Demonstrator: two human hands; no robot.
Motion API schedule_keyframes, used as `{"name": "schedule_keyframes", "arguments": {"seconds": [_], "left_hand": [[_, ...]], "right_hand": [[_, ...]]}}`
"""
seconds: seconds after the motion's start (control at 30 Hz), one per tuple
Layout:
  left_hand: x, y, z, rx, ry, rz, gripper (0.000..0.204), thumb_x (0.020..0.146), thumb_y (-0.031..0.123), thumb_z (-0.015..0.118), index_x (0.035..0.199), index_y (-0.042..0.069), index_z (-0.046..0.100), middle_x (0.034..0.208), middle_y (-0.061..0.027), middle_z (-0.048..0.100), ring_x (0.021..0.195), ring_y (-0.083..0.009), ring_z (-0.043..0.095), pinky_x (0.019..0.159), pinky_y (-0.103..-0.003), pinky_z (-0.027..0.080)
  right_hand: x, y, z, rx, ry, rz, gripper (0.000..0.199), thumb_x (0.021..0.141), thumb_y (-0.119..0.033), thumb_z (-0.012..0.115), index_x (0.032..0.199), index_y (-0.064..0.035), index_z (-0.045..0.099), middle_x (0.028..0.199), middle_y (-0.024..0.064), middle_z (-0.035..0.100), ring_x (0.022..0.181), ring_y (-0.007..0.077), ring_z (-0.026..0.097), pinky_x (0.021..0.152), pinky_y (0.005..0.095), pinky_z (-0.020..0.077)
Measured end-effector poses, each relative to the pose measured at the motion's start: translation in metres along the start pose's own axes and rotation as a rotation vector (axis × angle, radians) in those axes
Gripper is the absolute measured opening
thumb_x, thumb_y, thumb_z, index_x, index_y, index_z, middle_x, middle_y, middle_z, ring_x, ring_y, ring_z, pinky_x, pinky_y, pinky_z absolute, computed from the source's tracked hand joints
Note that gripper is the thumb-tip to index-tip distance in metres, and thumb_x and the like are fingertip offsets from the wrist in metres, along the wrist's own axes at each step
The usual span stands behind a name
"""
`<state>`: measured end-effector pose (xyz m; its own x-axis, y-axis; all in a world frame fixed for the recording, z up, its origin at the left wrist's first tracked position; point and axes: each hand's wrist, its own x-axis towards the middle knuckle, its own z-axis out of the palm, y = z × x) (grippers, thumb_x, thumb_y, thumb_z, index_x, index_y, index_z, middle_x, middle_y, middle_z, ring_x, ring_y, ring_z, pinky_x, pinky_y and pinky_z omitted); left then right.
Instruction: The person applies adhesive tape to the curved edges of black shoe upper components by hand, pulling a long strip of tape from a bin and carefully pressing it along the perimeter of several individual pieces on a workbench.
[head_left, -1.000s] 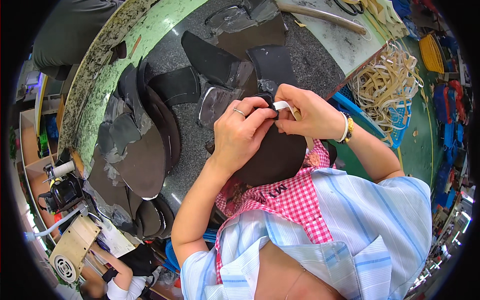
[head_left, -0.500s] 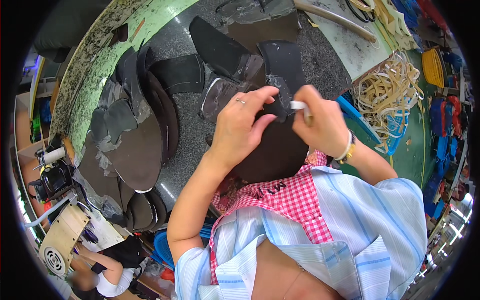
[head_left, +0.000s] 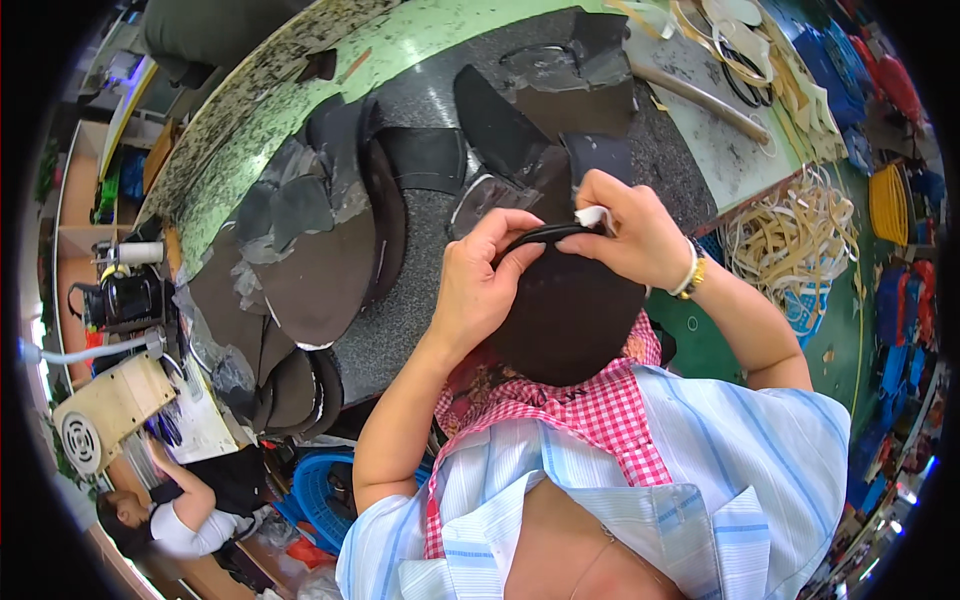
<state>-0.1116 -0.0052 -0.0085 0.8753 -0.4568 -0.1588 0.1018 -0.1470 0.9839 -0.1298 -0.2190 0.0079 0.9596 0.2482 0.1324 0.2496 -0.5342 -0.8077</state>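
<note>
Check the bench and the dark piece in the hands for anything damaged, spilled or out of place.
Nothing looks damaged or spilled. The left hand and right hand hold a dark rounded leather piece by its upper edge, a small white scrap in the right fingers. Dark cut pieces overlap in loose heaps on the grey worktop.

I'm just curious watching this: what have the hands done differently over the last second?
The right hand has slid its small white piece a little along the top edge of the dark rounded piece. The left hand still pinches that same edge. The dark cut pieces on the bench look unchanged.
</note>
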Motion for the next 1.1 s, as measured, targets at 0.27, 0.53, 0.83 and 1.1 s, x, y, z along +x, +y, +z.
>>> {"name": "schedule_keyframes", "arguments": {"seconds": [0.27,0.53,0.83,1.1], "left_hand": [[-0.037,0.061,-0.045,0.763,0.529,0.722,0.026,0.086,-0.002,0.065,0.111,0.002,0.066,0.1,-0.0124,0.071,0.087,-0.0197,0.07,0.077,-0.031,0.055],[-0.018,0.059,-0.101,1.269,0.831,0.535,0.042,0.084,0.015,0.072,0.122,0.002,0.059,0.117,-0.0187,0.064,0.111,-0.0363,0.057,0.097,-0.046,0.042],[0.003,0.046,-0.037,0.172,0.023,0.218,0.054,0.08,-0.014,0.063,0.127,0.011,0.05,0.094,-0.0039,0.051,0.081,-0.0108,0.059,0.066,-0.024,0.049],[0.019,0.011,-0.026,0.825,0.123,0.657,0.041,0.08,0.01,0.074,0.118,0.007,0.059,0.106,-0.014,0.067,0.087,-0.0347,0.067,0.078,-0.039,0.054]], "right_hand": [[-0.013,-0.005,-0.082,0.636,0.182,0.029,0.022,0.088,-0.012,0.065,0.105,-0.0039,0.055,0.103,0.0141,0.069,0.096,0.0131,0.063,0.084,0.0263,0.0493],[-0.016,-0.017,-0.066,0.345,-0.106,0.25,0.02,0.084,-0.005,0.073,0.099,-0.0039,0.06,0.084,-0.0018,0.064,0.078,0.0037,0.062,0.064,0.0224,0.0514],[-0.039,-0.035,-0.067,0.202,-0.197,-0.037,0.024,0.082,-0.013,0.076,0.099,-0.0055,0.062,0.067,0.0028,0.062,0.057,0.0056,0.053,0.053,0.0237,0.0415],[-0.019,-0.038,-0.038,0.024,-0.398,-0.1,0.029,0.085,-0.024,0.07,0.105,-0.0072,0.058,0.069,0.0087,0.06,0.06,0.0259,0.063,0.056,0.0332,0.0473]]}}
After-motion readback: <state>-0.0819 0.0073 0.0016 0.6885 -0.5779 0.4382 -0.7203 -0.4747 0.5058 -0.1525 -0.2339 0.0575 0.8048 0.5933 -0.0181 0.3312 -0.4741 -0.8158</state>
